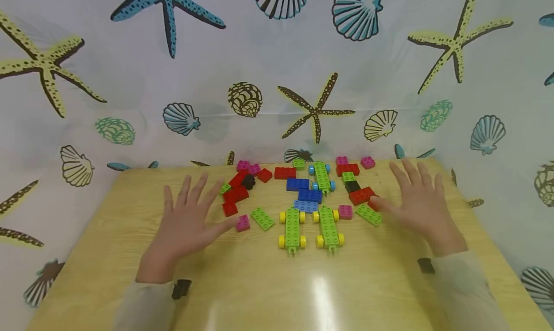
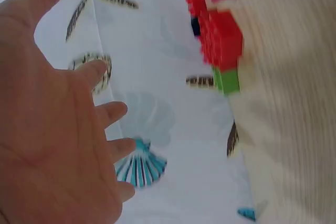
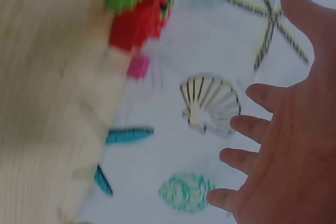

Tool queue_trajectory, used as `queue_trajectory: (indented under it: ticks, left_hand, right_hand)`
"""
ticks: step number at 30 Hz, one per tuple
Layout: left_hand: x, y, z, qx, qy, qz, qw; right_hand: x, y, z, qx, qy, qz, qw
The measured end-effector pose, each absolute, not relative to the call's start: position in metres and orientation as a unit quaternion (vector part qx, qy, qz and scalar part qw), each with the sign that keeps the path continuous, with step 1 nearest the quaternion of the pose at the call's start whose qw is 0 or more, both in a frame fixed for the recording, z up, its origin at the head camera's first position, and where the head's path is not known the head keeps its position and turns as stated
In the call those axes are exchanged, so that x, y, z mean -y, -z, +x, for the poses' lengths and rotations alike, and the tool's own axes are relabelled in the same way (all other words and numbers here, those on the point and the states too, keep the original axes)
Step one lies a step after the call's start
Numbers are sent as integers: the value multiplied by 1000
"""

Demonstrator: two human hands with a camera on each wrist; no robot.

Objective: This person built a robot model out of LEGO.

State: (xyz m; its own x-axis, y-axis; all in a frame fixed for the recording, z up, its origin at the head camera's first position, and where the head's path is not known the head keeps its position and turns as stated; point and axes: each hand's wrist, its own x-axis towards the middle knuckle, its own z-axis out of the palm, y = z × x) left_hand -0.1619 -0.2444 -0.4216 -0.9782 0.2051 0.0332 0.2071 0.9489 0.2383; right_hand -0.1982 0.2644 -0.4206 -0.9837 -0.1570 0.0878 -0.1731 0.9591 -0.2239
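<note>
A pale wooden table (image 1: 108, 254) carries loose plastic building bricks in red, blue, green and pink (image 1: 303, 186), plus two green wheeled chassis with yellow wheels (image 1: 309, 227).

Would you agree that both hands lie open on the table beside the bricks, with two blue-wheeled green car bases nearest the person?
Not quite: the two green car bases nearest the person have yellow wheels, as the head view shows. The left hand and right hand are indeed open beside the bricks.

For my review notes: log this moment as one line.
left hand: open, flat by pink brick | right hand: open, thumb at green brick | nothing held
</note>
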Motion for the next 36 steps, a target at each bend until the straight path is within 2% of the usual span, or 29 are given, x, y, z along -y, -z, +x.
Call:
queue_trajectory:
  ticks: [7, 13, 21, 36]
  left_hand:
    - [202, 439, -175, 966, 154, -206, -14]
    - [172, 453, -180, 943, 216, -244, -71]
    - [153, 462, -192, 930, 242, -242, -134]
    - [139, 461, -206, 923, 237, -247, -176]
  right_hand:
    - [-214, 433, -196, 974, -131, 183, -6]
    - [-168, 444, -193, 950, -172, 253, -55]
    - [-130, 446, -190, 927, -237, 260, -129]
    - [-114, 452, -200, 920, -258, 253, -153]
